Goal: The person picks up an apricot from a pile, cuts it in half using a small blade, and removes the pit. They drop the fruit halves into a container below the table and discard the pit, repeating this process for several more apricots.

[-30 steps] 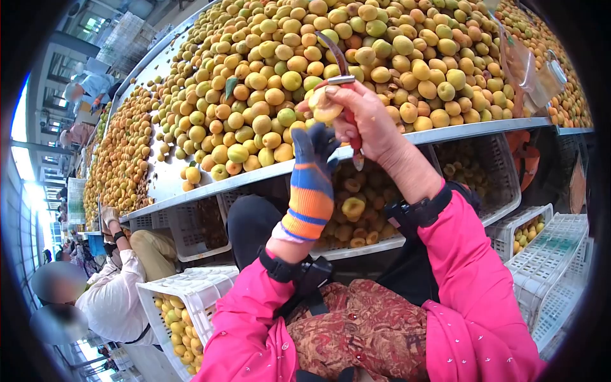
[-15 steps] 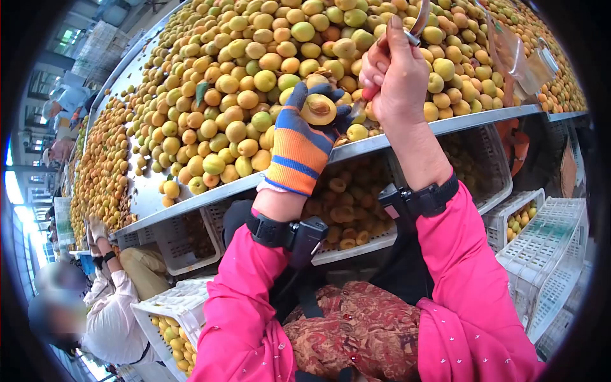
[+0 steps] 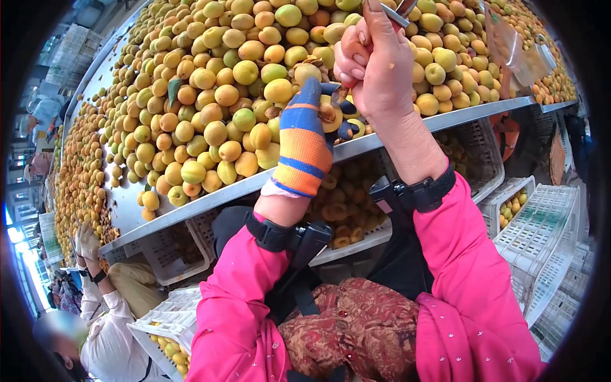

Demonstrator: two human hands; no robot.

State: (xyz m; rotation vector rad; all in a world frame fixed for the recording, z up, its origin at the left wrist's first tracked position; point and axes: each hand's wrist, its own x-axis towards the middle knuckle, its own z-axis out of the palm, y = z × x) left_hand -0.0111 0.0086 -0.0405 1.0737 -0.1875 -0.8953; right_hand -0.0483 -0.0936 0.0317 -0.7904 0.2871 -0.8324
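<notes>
My left hand [image 3: 307,141], in an orange and blue striped glove, holds a cut apricot half [image 3: 330,114] with the brown pit showing. It is raised over the front edge of the metal table [image 3: 191,207]. My right hand [image 3: 374,60], bare, is shut on a red-handled curved knife [image 3: 398,7] whose blade runs out of the top of the view. Its fingertips touch the apricot half. A big heap of yellow apricots [image 3: 254,70] covers the table behind both hands.
White plastic crates [image 3: 541,229] stand at the right and under the table, some holding apricots. Another person [image 3: 108,331] in white sits at the lower left beside a crate. A clear plastic bag [image 3: 525,54] hangs at the upper right. More workers sit far left.
Both hands rose and moved toward the heap. The knife lifted away from the fruit and went out of the top of the view; the apricot now shows open with its pit in my left hand.
</notes>
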